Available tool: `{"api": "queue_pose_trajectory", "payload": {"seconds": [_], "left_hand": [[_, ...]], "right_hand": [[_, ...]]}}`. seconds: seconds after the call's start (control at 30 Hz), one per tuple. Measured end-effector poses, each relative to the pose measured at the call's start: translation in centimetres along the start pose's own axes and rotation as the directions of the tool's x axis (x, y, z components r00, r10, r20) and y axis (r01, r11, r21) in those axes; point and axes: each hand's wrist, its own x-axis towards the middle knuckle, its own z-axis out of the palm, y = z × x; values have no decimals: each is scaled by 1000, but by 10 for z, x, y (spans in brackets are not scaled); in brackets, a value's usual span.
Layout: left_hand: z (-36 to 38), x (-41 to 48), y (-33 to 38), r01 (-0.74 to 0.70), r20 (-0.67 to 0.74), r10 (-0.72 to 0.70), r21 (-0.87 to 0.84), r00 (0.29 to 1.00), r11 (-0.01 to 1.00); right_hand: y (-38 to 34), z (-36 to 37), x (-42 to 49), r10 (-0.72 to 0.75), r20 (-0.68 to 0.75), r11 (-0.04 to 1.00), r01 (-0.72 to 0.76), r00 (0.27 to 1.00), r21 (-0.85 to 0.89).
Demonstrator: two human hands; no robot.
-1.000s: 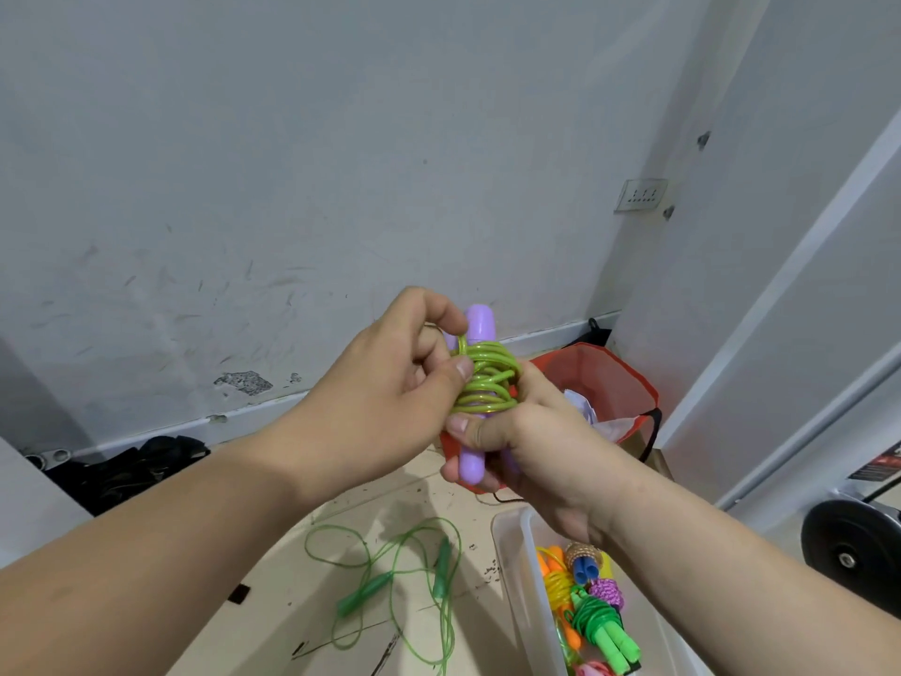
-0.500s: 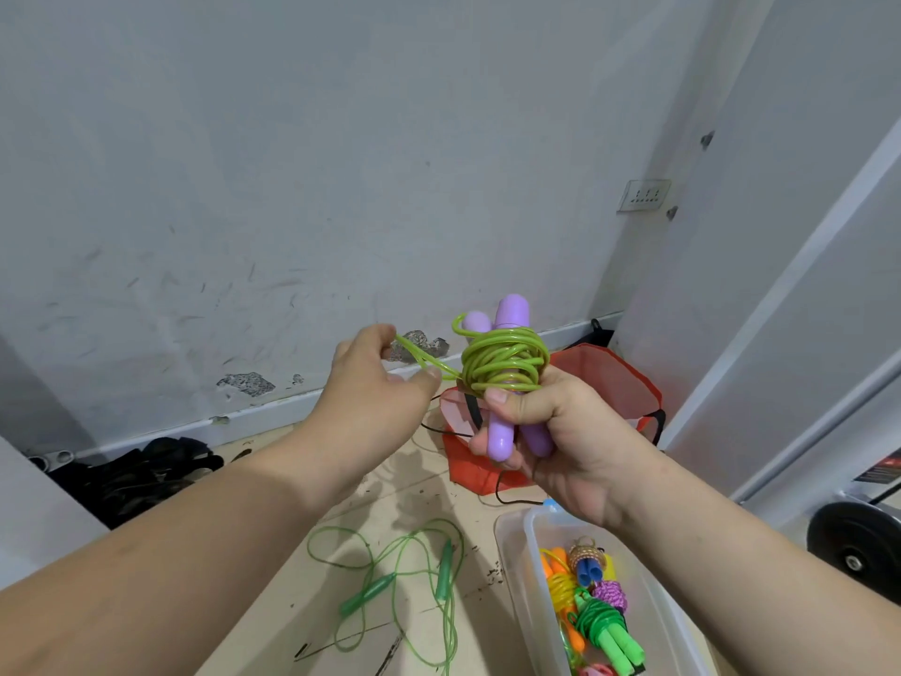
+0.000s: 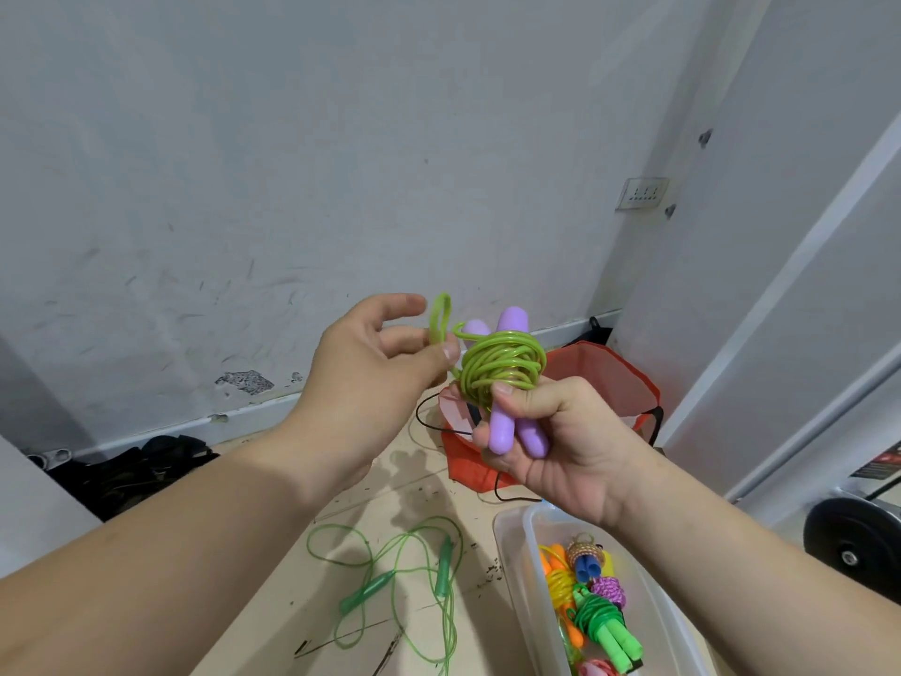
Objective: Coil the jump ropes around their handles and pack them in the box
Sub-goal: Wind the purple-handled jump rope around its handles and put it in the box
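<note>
My right hand [image 3: 551, 436] grips the two purple handles [image 3: 507, 422] of a jump rope, held upright at chest height. A yellow-green rope [image 3: 502, 368] is coiled round the handles in a thick bundle. My left hand [image 3: 375, 373] pinches a short loop of the rope's free end [image 3: 439, 317] just left of the coil. Below on the floor lies a loose green jump rope [image 3: 400, 573] with green handles. A clear plastic box [image 3: 517, 568] at the lower right holds several coiled ropes [image 3: 595, 602] in orange, yellow, blue, purple and green.
A red bag [image 3: 604, 378] stands open against the wall behind my hands, with a black cord [image 3: 424, 412] trailing from it. Dark clothing [image 3: 127, 470] lies at the left by the wall. A black weight plate [image 3: 853, 539] is at the right edge.
My left hand has pulled away from the coil and now pinches a raised loop of the rope's end. My right hand lifted and tilted the bundle, showing both handles.
</note>
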Motion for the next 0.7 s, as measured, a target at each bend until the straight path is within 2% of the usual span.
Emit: {"api": "queue_pose_trajectory", "payload": {"seconds": [0.07,0.13,0.23,0.3,0.43,0.6,0.7], "left_hand": [[0,-2,1,-139,60,130,186,990,973],[-1,-4,1,-270,137,237,331,962,904],[-7,1,-4,-478,283,386,517,878,710],[-11,6,-11,-555,392,394,583,832,594],[-10,6,-20,-603,481,364,630,798,489],[-6,1,-18,-643,492,415,622,765,446],[-6,-3,-12,-607,420,439,585,794,538]], "right_hand": [[1,2,1,59,7,998,-59,998,-32],[1,3,2,95,29,994,-94,995,-49],[2,6,1,123,15,990,-122,992,-72],[5,10,-1,132,-14,980,-133,991,-149],[12,7,-2,121,-29,959,-125,992,-256],[9,4,1,24,-31,954,-32,999,-298],[10,7,2,-5,-41,932,-10,999,-362]]}}
